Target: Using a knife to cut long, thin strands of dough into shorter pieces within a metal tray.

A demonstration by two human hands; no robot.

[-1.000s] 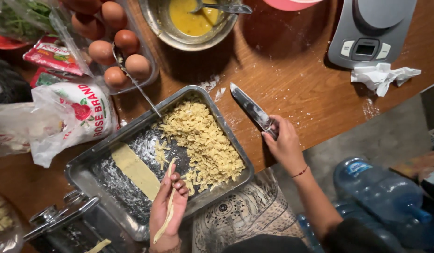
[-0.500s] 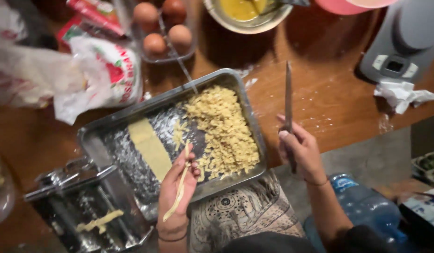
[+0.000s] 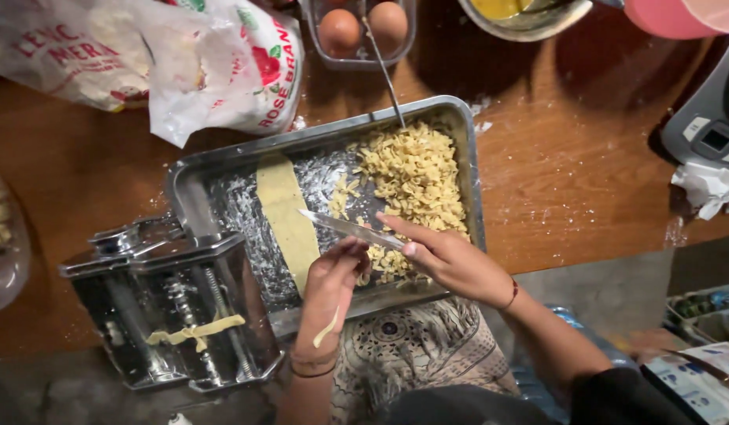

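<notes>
Shiny metal tray (image 3: 193, 189), wood table (image 3: 585, 181)

— Where does the tray (image 3: 193, 187) sit?
— On the counter (image 3: 585, 189), with the pasta roller (image 3: 175, 307) at its near left corner.
— And in it?
— A dough strip (image 3: 288, 216) to the left, cut pasta pieces (image 3: 416, 177) to the right — the knife (image 3: 350, 229) lies across between them.
— Behind the tray?
— Flour bag (image 3: 223, 67) at the left, egg box (image 3: 363, 31) beside it, bowl (image 3: 530, 20) further right.

1. The left hand (image 3: 331, 277) is bare, with thin dark bands around the wrist.
2. The right hand (image 3: 453, 260) is bare, with a thin red band at the wrist.
3. A dark sleeve covers the right upper arm.
</notes>
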